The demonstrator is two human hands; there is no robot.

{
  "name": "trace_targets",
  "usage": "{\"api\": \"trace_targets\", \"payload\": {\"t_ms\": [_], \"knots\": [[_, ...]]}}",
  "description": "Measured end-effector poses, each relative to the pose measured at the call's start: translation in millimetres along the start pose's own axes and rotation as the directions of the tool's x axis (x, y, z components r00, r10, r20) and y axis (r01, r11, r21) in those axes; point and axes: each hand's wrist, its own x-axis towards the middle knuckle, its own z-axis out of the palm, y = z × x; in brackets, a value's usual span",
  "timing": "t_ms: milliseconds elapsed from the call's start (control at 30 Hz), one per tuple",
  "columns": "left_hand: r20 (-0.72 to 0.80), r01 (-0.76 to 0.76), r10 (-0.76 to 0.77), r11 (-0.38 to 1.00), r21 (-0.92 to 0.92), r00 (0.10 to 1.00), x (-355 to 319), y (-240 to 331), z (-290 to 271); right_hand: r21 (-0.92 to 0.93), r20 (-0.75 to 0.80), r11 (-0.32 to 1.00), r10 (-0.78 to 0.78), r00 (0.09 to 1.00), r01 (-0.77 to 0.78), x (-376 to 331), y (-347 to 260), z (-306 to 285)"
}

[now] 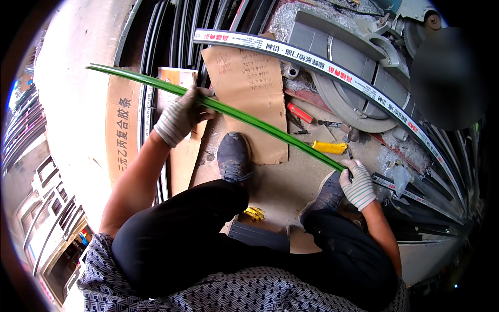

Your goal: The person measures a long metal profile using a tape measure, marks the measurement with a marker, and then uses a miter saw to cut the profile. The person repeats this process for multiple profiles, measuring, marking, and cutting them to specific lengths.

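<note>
A long green strip [260,124], seemingly a window-frame profile, slants across in front of me from the upper left down to the right. My left hand [176,119], in a white striped glove, is closed around it left of its middle. At its lower right end, my gloved right hand [359,188] grips it between thumb and fingers. The strip passes above my shoes and over a piece of brown cardboard [249,99] with handwriting on it. Below the strip, close to my right hand, lies a yellow-handled tool [329,148], like a utility knife.
Beyond the strip stands a grey cutting saw [338,41] among metal shavings. A long film-covered profile [312,61] lies across it. A red-handled tool [300,112] rests on the floor. Dark profiles [182,31] are stacked at the back, beside a long cardboard box [122,125].
</note>
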Motion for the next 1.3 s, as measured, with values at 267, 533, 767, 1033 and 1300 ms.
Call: {"api": "trace_targets", "payload": {"t_ms": [267, 533, 767, 1033, 1300], "knots": [[0.121, 0.101, -0.124, 0.979, 0.179, 0.985, -7.0, -5.9, 69.5, -0.039, -0.097, 0.999, 0.000, 0.995, -0.004, 12.6, -5.0, -13.8], [0.124, 0.019, -0.029, 0.997, 0.077, 0.992, 4.8, -3.9, 83.5, 0.012, -0.177, 1.000, 0.003, 0.984, -0.001, 25.2, -19.9, -32.8], [0.024, -0.044, 0.044, 0.999, -0.025, 0.999, 27.5, 15.4, 56.8, -0.152, -0.304, 0.987, 0.003, 0.953, -0.052, 37.2, -6.1, -79.0], [0.158, -0.133, 0.060, 0.856, 0.500, 0.986, 18.1, 37.7, 99.9, -0.207, -0.383, 0.978, -0.068, 0.921, -0.014, 82.7, -11.5, -114.7], [0.688, -0.618, 0.424, -0.312, 0.721, 0.588, 44.2, 61.0, 145.9, -0.311, -0.370, 0.950, -0.121, 0.921, -0.001, 135.1, -31.0, -126.3]]}}
